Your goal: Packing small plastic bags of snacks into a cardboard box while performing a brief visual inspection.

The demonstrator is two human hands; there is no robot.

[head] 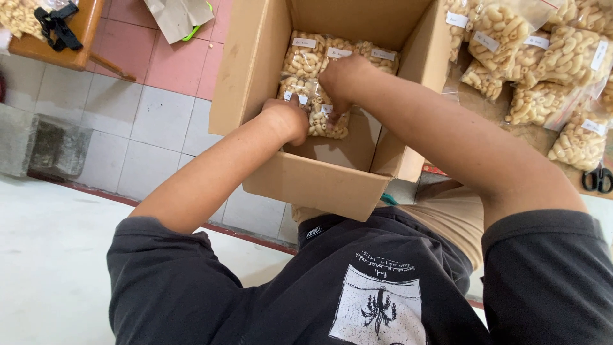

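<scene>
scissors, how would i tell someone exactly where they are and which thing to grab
Start from the open cardboard box, then look right to the heap of clear snack bags. The scissors lie just below that heap at the picture's right edge. They alone are black with loop handles; everything beside them is pale and bagged.

Clear packets of pale, curled snack pieces (319, 76), each bearing a small white label, lie flat in overlapping rows on the bottom of an open brown cardboard box (319, 182), its flaps standing upright around them.
</scene>
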